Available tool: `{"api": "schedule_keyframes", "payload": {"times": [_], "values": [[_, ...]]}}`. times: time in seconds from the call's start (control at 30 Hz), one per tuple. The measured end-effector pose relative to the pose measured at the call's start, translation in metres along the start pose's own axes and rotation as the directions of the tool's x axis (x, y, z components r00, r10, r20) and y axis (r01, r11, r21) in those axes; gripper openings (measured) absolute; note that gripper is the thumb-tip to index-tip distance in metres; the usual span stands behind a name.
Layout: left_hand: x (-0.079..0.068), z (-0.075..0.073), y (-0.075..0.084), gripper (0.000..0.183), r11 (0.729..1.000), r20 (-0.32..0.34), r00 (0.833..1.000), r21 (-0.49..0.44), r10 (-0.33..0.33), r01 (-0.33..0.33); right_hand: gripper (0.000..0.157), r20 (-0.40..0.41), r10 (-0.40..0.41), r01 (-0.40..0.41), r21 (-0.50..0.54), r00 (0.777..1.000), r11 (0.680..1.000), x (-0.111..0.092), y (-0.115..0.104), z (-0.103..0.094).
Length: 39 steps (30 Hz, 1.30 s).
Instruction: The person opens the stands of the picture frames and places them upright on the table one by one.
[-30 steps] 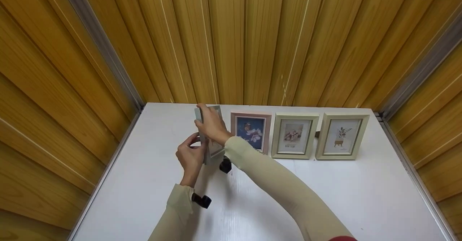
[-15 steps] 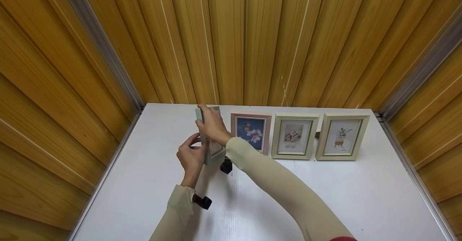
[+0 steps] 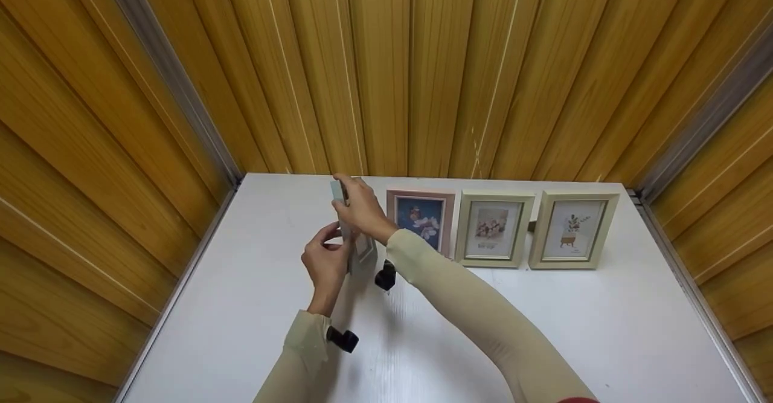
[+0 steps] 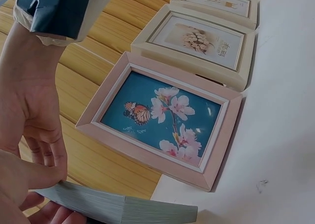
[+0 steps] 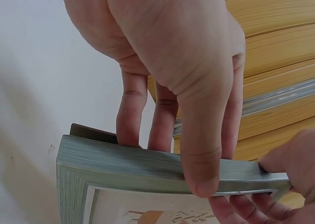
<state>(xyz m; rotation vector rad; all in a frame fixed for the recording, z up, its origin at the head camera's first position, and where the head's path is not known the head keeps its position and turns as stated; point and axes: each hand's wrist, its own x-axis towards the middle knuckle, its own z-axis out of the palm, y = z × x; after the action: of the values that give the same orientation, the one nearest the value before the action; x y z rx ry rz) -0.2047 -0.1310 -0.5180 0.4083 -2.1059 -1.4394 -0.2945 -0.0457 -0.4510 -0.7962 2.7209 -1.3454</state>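
A grey-green picture frame (image 3: 336,190) stands nearly edge-on in the head view, left of the other frames. Its face, with a plant drawing, shows in part in the right wrist view. My right hand (image 3: 365,208) grips the upper part, covering much of it. Lower down, on the left edge, my left hand (image 3: 326,261) pinches the frame between thumb and fingers. A dark stand leg (image 5: 93,133) sticks out behind the frame's lower end, near the fingertips.
A pink frame with a butterfly picture (image 4: 162,118) stands just right. Farther along the row are a cream frame with a bouquet picture (image 3: 492,228) and a cream frame with a plant picture (image 3: 572,229). Wood-panelled walls (image 3: 386,70) surround the white table (image 3: 241,306).
Both hands have shifted slightly right with the grey-green frame, which has turned more edge-on. The other frames have stayed in place.
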Motion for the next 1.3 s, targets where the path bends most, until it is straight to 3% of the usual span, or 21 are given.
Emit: {"api": "schedule_keyframes", "payload": {"times": [0.2,0.33,0.53,0.7,0.9,1.13,1.3], "values": [[0.0,-0.004,0.003,0.033,1.0,0.057,0.998,0.006,-0.002,0.002,0.056,0.012,0.009,-0.009,0.007,1.0,1.0,0.001,0.004,-0.003],[0.0,-0.011,0.004,0.031,0.999,0.075,0.996,-0.001,0.04,-0.04,0.056,0.026,0.033,-0.034,0.022,0.999,0.999,0.001,0.006,-0.008],[-0.003,-0.02,-0.005,0.021,0.996,0.046,0.995,-0.045,0.086,-0.083,0.057,0.078,0.042,-0.048,0.077,0.996,0.996,0.001,0.01,-0.017],[-0.007,-0.021,-0.011,0.021,0.996,0.113,0.991,-0.053,0.078,-0.072,0.057,0.084,0.025,-0.034,0.098,0.996,0.995,0.0,0.014,-0.024],[-0.012,-0.018,-0.016,0.029,0.998,0.222,0.973,-0.049,0.056,-0.046,0.059,0.104,0.02,-0.035,0.144,0.994,0.989,-0.002,0.022,-0.031],[-0.018,-0.014,-0.022,0.044,0.997,0.352,0.936,-0.08,0.029,-0.001,0.059,0.122,0.013,-0.034,0.171,0.992,0.985,-0.004,0.031,-0.037],[-0.021,-0.01,-0.025,0.045,0.996,0.384,0.923,-0.089,0.031,0.004,0.057,0.132,0.021,-0.044,0.176,0.991,0.983,-0.005,0.033,-0.04]]}}
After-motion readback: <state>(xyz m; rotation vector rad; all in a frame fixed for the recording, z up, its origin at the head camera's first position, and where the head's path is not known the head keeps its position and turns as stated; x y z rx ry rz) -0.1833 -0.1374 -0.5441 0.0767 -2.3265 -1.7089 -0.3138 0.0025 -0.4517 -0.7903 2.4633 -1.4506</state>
